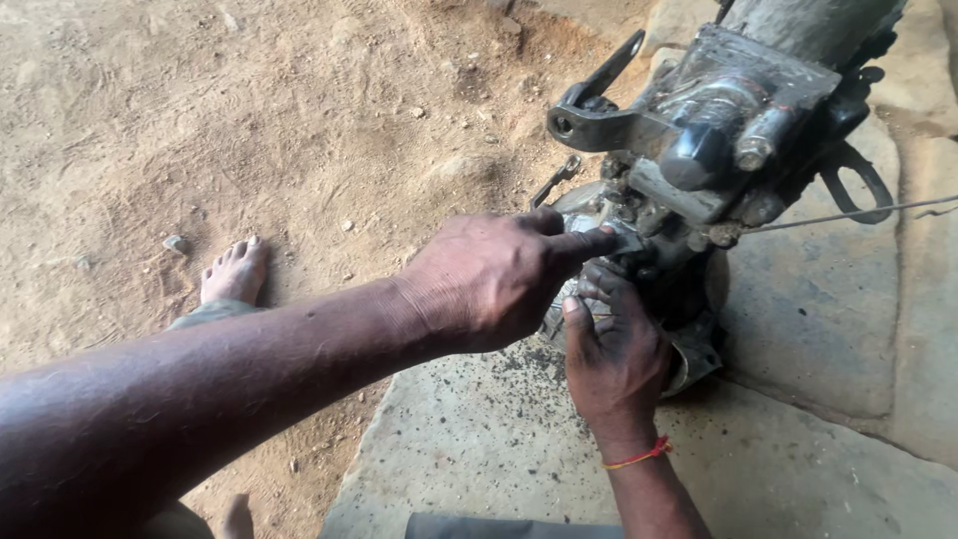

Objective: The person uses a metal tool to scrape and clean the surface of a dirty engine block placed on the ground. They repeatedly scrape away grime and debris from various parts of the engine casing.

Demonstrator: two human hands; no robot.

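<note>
A greasy grey metal engine assembly [718, 120] stands on a stone slab [469, 439]. My left hand [489, 279] reaches in from the left, its fingers closed around a small grey metal tool [627, 240] pressed against the assembly's middle. Below it my right hand [611, 354], with a red thread on the wrist, grips the assembly's dark lower housing [689, 344], and its fingertips are hidden among the parts. What the tool sits on is hidden by my fingers.
A spanner [556, 180] lies on the sandy ground [249, 130] just left of the assembly. A thin cable [848, 212] runs off to the right. My bare foot [235, 271] rests on the sand at the left. More stone slabs [828, 319] lie to the right.
</note>
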